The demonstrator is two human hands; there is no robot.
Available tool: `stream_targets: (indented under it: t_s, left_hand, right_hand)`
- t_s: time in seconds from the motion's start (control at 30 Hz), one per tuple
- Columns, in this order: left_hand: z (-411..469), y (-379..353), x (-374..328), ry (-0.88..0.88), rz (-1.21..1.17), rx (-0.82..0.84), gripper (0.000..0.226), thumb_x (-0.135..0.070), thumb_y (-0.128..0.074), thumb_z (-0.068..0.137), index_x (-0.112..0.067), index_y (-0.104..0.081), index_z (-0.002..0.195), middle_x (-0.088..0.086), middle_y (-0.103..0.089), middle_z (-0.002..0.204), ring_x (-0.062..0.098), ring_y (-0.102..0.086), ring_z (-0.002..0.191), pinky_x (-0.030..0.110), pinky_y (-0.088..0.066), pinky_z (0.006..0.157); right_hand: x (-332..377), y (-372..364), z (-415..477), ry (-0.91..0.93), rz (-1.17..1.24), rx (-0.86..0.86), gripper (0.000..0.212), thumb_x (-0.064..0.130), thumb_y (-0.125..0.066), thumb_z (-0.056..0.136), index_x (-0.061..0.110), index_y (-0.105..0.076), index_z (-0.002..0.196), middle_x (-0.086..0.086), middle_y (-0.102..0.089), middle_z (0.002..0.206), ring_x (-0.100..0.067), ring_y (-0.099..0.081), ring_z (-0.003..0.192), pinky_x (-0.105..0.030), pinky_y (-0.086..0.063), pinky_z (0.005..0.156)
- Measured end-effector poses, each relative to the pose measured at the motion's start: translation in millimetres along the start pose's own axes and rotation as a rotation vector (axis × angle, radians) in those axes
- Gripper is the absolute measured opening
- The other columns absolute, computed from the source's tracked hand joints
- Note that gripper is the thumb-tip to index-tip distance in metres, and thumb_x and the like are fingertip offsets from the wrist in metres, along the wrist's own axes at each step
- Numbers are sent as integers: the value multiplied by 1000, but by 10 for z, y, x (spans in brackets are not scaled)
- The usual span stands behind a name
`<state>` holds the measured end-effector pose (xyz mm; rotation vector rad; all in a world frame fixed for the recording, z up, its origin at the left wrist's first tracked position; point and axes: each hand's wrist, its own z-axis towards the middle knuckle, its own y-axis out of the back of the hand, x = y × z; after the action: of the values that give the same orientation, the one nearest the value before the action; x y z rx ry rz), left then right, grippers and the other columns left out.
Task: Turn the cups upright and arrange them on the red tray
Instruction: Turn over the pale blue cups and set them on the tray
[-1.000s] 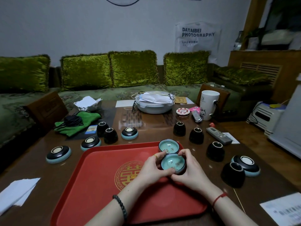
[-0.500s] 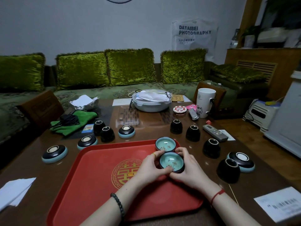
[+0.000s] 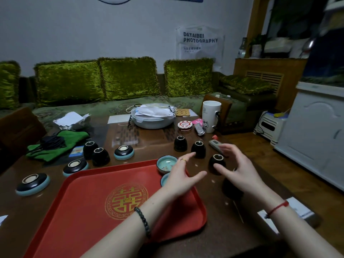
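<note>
Both hands lifted off the second cup (image 3: 164, 178), left hand (image 3: 181, 176) and right hand (image 3: 237, 169) fingers spread, empty, two celadon cups upright in red tray (image 3: 89, 207) far right corner

Wooden table (image 3: 152, 144): red tray (image 3: 89, 205), cups (image 3: 180, 143) (upturned).

The left hand (image 3: 181, 178) covers most of the second upright cup (image 3: 164, 179) on the red tray (image 3: 93, 211) (only a teal sliver shows). The tray's near corner runs off the bottom edge. The right hand (image 3: 240, 173) blurs at its fingertips.
</note>
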<state>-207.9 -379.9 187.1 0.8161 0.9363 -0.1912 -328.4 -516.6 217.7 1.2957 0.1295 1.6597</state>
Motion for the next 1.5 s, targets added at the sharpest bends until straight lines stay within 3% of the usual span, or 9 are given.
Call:
stream_targets:
  t_s: [0.17, 0.67, 0.87, 1.03, 1.2, 1.3, 1.37, 1.43, 1.5]
  left_hand:
    - [178, -344, -203, -24, 24, 131, 68, -40, -66, 78, -24, -36, 137, -2, -43, 143, 9, -37, 131, 6, -22, 95]
    - [841, -1153, -249, 182, 76, 526, 57, -41, -43, 91, -13, -35, 139, 6, -41, 146, 17, -38, 133, 24, -26, 110]
    - [889, -1309, -216, 248, 99, 556, 58, -42, -45, 89, -11, -38, 138, 7, -45, 142, 18, -43, 130, 23, -30, 105]
    - [845, -1299, -240, 216, -54, 475, 57, -34, -51, 89, -13, -35, 139, 5, -45, 141, 16, -44, 129, 28, -30, 111]
    - [784, -1082, -403, 138, -354, 337, 52, -28, -60, 85, -20, -41, 133, -1, -57, 124, 7, -54, 110, 19, -39, 98]
    - [704, -843, -459, 114, -494, 344, 55, -34, -64, 81, -25, -41, 130, -9, -57, 121, 0, -57, 104, 9, -44, 85]
    - [616, -683, -457, 153, -597, 349, 67, -43, -67, 75, -27, -37, 133, -6, -57, 121, 7, -59, 105, 17, -49, 83]
    - [519, -559, -409, 208, -641, 361, 72, -51, -67, 68, -28, -39, 131, 0, -61, 118, 17, -61, 106, 36, -53, 89]
    - [418, -453, -316, 242, -714, 361, 54, -48, -64, 73, -27, -50, 121, 3, -66, 110, 20, -64, 102, 45, -52, 87]
  right_hand:
    - [-403, 348, -48, -148, -31, -80, 49, 18, -67, 80, 24, -45, 123, -4, -52, 132, -19, -45, 125, -35, -39, 101]
    - [-1381, 258, -67, -370, -69, 50, 73, 26, -78, 68, 24, -40, 129, -1, -49, 133, -15, -44, 125, -25, -35, 101]
    - [-1444, 191, -35, -315, -113, 44, 76, 27, -76, 62, 26, -40, 129, -2, -54, 124, -19, -47, 118, -24, -36, 92]
    - [-1353, 238, 4, -233, -60, -106, 75, 19, -78, 58, 27, -43, 124, 2, -53, 122, -12, -50, 114, -19, -37, 91]
    - [-1026, 372, 109, -60, -49, -184, 81, 12, -81, 55, 25, -43, 125, 5, -44, 121, -6, -46, 108, 6, -28, 82]
    - [-680, 387, 148, 32, -73, -139, 88, 15, -81, 56, 34, -36, 129, 15, -36, 123, 0, -40, 111, 4, -33, 78]
    - [-435, 335, 158, 104, -73, -89, 89, 15, -81, 57, 43, -32, 126, 20, -33, 123, 2, -36, 114, 0, -29, 81]
    - [-222, 255, 157, 162, -33, -34, 91, 14, -80, 57, 54, -26, 119, 23, -34, 122, 12, -35, 112, 3, -30, 84]
    - [-53, 153, 142, 197, 26, 15, 90, 13, -78, 59, 56, -25, 117, 27, -35, 121, 21, -34, 111, 6, -30, 86]
